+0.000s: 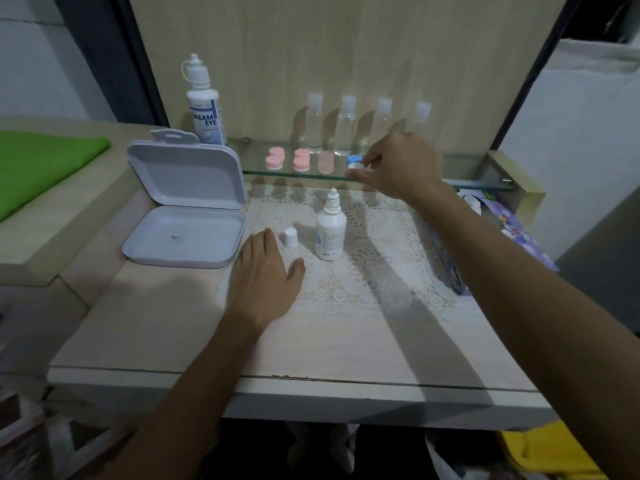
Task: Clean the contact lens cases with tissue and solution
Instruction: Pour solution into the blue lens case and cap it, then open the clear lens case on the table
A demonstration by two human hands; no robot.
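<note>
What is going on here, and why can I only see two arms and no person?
The camera sits on the person's head and looks down, so you see only their arms. The left hand rests flat on the table, holding nothing. The right hand reaches to the glass shelf and pinches a blue and white contact lens case. Pink cases sit there too. On the table stand a small white bottle, its cap beside it, and an open white box.
</note>
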